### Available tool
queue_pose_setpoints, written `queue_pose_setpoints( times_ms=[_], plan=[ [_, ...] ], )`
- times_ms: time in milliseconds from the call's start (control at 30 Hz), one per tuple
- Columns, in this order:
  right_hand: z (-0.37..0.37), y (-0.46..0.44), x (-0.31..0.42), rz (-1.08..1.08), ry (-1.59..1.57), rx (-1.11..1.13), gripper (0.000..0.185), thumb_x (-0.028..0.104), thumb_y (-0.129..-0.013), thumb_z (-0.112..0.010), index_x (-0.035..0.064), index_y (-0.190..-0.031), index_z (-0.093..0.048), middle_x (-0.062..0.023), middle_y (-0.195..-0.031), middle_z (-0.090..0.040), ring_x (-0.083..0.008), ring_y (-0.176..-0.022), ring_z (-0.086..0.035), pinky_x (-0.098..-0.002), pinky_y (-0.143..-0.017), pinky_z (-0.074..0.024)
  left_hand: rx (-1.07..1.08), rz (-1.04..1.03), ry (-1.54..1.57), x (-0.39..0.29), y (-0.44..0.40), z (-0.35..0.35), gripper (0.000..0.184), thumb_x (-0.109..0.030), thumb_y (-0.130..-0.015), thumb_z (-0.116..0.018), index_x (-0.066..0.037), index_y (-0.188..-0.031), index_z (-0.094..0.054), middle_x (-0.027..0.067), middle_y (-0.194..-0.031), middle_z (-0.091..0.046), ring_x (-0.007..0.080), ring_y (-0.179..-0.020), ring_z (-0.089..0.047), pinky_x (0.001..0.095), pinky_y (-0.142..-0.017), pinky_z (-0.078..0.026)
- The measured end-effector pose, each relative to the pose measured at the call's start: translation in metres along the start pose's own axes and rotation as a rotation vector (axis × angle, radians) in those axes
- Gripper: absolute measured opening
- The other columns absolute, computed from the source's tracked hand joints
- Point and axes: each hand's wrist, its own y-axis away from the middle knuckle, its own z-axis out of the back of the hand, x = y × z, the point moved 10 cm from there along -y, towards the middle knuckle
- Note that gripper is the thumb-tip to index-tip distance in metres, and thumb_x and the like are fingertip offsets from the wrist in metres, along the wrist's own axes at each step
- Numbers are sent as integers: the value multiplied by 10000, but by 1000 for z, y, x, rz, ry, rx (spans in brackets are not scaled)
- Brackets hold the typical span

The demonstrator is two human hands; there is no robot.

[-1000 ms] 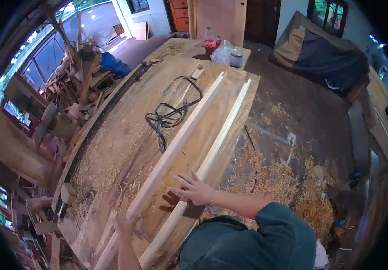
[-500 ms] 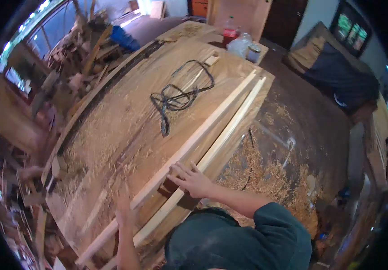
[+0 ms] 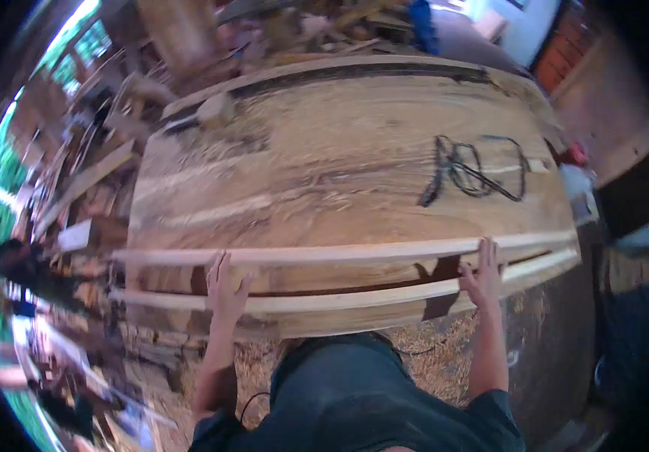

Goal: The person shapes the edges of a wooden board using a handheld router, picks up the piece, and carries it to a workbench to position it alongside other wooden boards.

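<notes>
Two long pale wooden strips lie side by side along the near edge of the workbench, a far strip (image 3: 317,254) and a near strip (image 3: 324,302), with a narrow gap between them. My left hand (image 3: 226,292) rests across them towards the left end, its fingertips at the far strip and its thumb apart. Towards the right end, my right hand (image 3: 484,277) spans the strips in the same way, fingers stretched over the far strip and thumb by the near one. Both hands look open, and neither is wrapped round a strip.
A dark coiled cable (image 3: 475,169) and wood shavings lie on the workbench (image 3: 354,135). At its far left corner sits a wood block (image 3: 217,111). Scrap wood is piled beyond and to the left. Shavings (image 3: 437,361) cover the floor near me. A person (image 3: 19,267) is at the left.
My view has swung left, so the strips now run across it. My right hand sits farther along the strips, and my left hand now spans both.
</notes>
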Motion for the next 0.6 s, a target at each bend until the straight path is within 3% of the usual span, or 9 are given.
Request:
queue_pose_setpoints(
  times_ms=[167, 233, 333, 433, 467, 533, 600],
  plan=[
    [-9, 0, -6, -30, 61, 17, 839, 477, -948, -588, 129, -1620, -227, -94, -1690, -200, -294, -1567, -140, -626, -1216, -49, -94, 109, -281, 47, 19, 24, 831, -507, -868, -705, -66, -1513, -420, 208, -1587, -360, 371, -1479, -325, 575, -1171, -267],
    [-11, -1, -6, -9, 86, 23, 835, 465, -948, -598, 134, -1620, -229, -87, -1693, -194, -289, -1569, -134, -644, -1207, -61, 288, 265, -425, 69, 25, -7, 918, -605, -868, -643, -132, -1583, -316, 158, -1649, -270, 326, -1523, -251, 610, -1192, -202],
    [-15, -6, -3, -35, 107, 53, 863, 473, -938, -621, 118, -1618, -227, -126, -1692, -176, -327, -1566, -128, -656, -1199, -94, 286, 272, -348, 63, 20, -10, 887, -640, -906, -567, -165, -1602, -289, 149, -1660, -257, 326, -1538, -227, 601, -1204, -171],
    [-22, 6, 78, 337, -16, -3, 1000, 576, -859, -685, 105, -1615, -230, -146, -1690, -173, -352, -1563, -127, -646, -1205, -88, 265, 274, -321, 61, 22, -4, 897, -653, -902, -567, -167, -1602, -286, 156, -1661, -248, 326, -1537, -229, 606, -1203, -177],
    [-25, 12, 126, 383, 14, 69, 1131, 638, -743, -759, 92, -1602, -264, -161, -1686, -177, -357, -1562, -125, -643, -1208, -74, 254, 274, -302, 61, 22, -3, 903, -657, -898, -569, -164, -1601, -288, 160, -1659, -249, 327, -1537, -229, 606, -1204, -179],
    [-28, 22, 204, 428, -64, 137, 1080, 632, -701, -790, 88, -1543, -389, -185, -1643, -270, -358, -1539, -195, -655, -1208, -61, 222, 254, -297, 64, 22, -5, 917, -665, -889, -578, -155, -1596, -293, 166, -1660, -239, 325, -1541, -213, 610, -1205, -183],
    [-40, 10, 237, 416, -48, 180, 915, 563, -721, -804, 104, -1448, -491, -181, -1508, -439, -361, -1432, -358, -641, -1174, -150, 258, 224, -298, 62, 19, -8, 908, -675, -899, -554, -166, -1601, -288, 148, -1674, -210, 298, -1560, -151, 587, -1222, -149]
  ],
)
